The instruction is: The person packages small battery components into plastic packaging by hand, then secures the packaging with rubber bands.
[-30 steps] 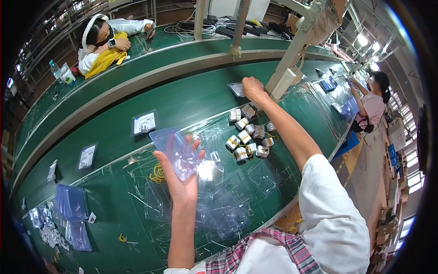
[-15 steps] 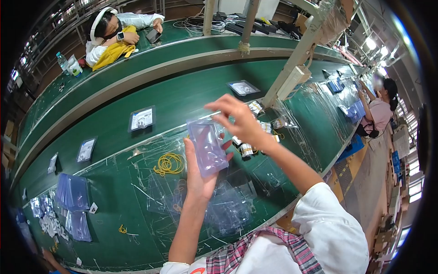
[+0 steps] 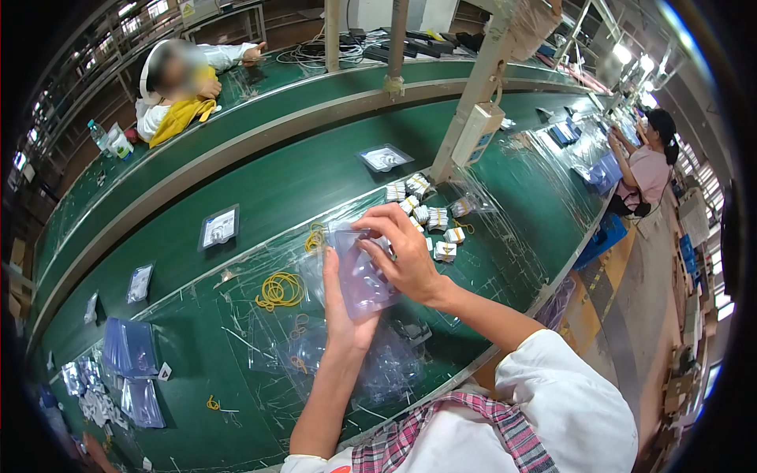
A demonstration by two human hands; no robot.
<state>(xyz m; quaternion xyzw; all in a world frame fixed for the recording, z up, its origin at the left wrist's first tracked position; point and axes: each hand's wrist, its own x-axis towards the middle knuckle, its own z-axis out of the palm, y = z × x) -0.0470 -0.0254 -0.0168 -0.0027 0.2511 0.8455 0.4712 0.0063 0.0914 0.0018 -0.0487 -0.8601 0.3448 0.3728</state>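
- My left hand is holding a clear, bluish rectangular plastic blister pack from below, its thumb lying along the left edge.
- My right hand is bending its fingers over the pack's upper part with only a narrow gap; I cannot tell whether they are pinching it.
- Below the pack, loose clear plastic pieces are lying in a heap on the green worktop.
- Just beyond, thin yellow looped bands are resting to the left, and small white banded paper bundles are clustering to the right.
- Farther off, flat clear packages with white contents are lying spaced along a green belt.
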